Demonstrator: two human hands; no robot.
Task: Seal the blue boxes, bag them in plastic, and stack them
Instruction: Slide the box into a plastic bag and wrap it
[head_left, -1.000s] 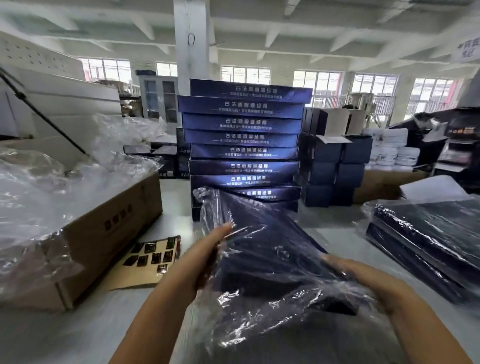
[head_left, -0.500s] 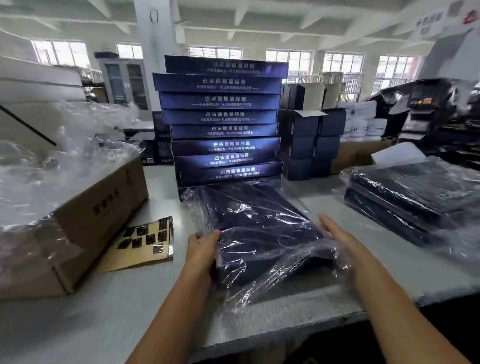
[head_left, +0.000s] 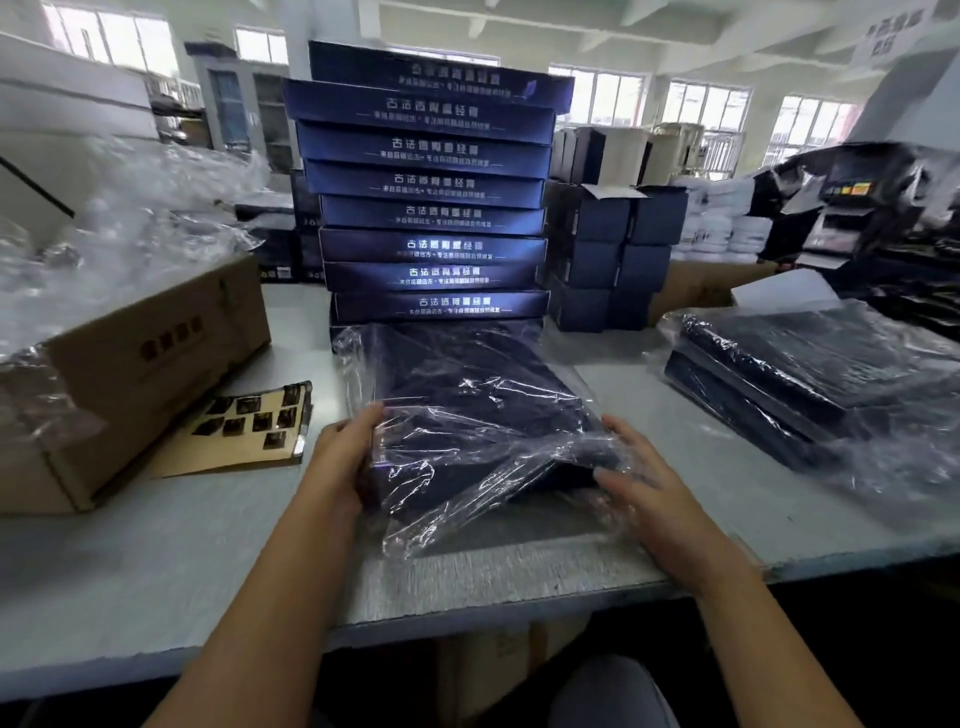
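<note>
Left hand (head_left: 345, 457) gripping bagged blue box (head_left: 467, 410), right hand (head_left: 641, 483) flat, unclenched, pressing its near corner

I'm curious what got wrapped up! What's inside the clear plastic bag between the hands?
A flat dark blue box sits in the plastic bag. The left hand grips its side; the right hand rests on the plastic. What the box holds is hidden.
</note>
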